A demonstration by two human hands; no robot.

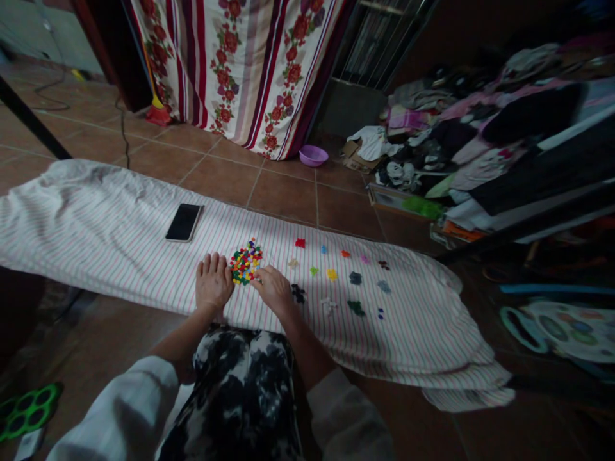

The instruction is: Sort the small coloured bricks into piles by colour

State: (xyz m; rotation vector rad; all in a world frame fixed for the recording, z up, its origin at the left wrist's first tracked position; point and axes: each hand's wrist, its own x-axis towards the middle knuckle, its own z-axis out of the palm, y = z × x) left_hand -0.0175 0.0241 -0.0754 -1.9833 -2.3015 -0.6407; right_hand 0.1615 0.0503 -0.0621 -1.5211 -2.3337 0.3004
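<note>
A mixed heap of tiny coloured pieces (246, 261), too small to identify for certain, lies on the striped cloth (158, 275). Flat on the cloth, fingers stretched out, my left hand (213, 283) rests against the heap's left side. My right hand (273, 288) is at its lower right edge, thumb and fingers pinched together; whatever they hold is hidden. Farther right lie small single-colour groups, among them red pieces (300, 243), yellow pieces (332, 274), black pieces (298, 294), white pieces (329, 306), dark green pieces (356, 308) and dark blue pieces (381, 314).
A phone (184, 223) lies on the cloth, left of the heap. Beyond are a floral curtain (230, 64), a purple bowl (313, 155) and a red broom head (158, 115) on the tiled floor. Piled clothes (461, 121) fill the right side. A green object (31, 410) is at lower left.
</note>
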